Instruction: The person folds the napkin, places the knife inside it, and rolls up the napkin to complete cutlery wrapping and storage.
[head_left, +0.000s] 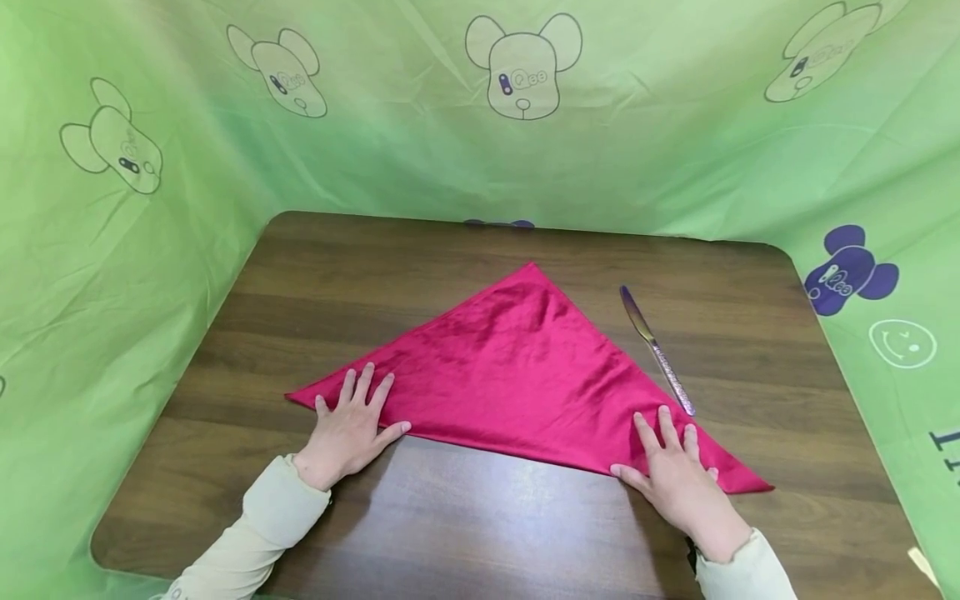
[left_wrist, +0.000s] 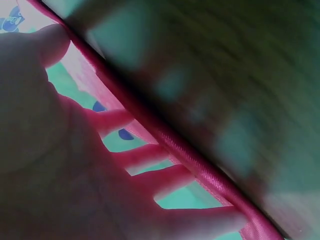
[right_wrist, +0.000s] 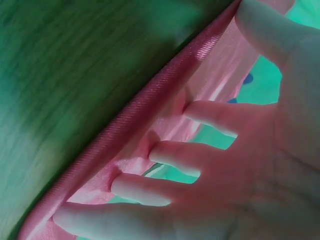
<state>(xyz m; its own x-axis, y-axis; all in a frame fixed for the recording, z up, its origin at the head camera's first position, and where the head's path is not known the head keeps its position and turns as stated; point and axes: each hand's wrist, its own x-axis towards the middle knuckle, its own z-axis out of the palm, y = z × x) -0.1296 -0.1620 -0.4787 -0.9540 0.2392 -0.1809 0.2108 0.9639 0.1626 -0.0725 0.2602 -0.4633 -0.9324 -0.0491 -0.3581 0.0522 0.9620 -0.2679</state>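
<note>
A crimson satin napkin [head_left: 495,358] lies folded into a triangle on the wooden table, its peak pointing away from me and its long folded edge facing me. On its left part rests my left hand [head_left: 347,433], fingers spread and fingertips touching the cloth. My right hand [head_left: 678,479] touches the right part in the same way, thumb at the folded edge. Both wrist views show the napkin's rolled-looking fold [left_wrist: 175,145] running past the outstretched fingers. To the right of the napkin lies a table knife [head_left: 656,350] with a glittery handle, its handle end close to the cloth.
The dark wooden table [head_left: 360,267] has rounded corners. Green printed fabric [head_left: 390,150] with bear-head drawings hangs around its back and sides. A small pale object [head_left: 924,567] shows at the lower right edge.
</note>
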